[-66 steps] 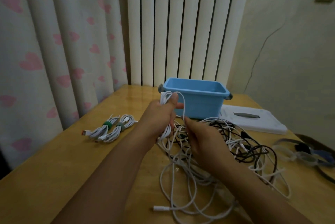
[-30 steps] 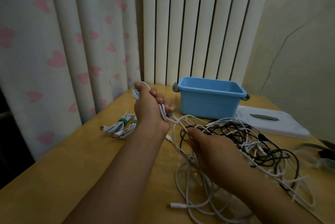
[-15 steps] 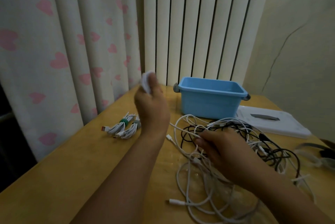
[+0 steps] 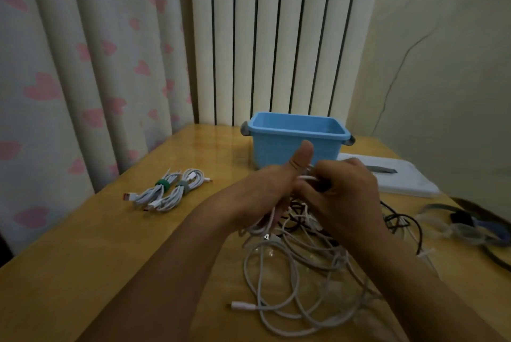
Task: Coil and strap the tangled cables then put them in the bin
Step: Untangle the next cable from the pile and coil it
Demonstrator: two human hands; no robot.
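Observation:
My left hand holds a partly coiled white cable in its curled fingers, thumb raised, just in front of the blue bin. My right hand meets it from the right and pinches a strand of the same white cable at the left fingers. Below both hands a tangled pile of white and black cables lies on the wooden table. Two coiled white cables, one with a green strap and one with a grey strap, lie side by side at the left.
A white flat board lies right of the bin. Grey and blue straps lie at the table's right edge. Heart-patterned curtains hang at the left, vertical blinds behind the bin.
My left hand, raised up to the left with the coil half a second ago, has come down and right to meet my right hand, which rose from the pile. The view shifted right.

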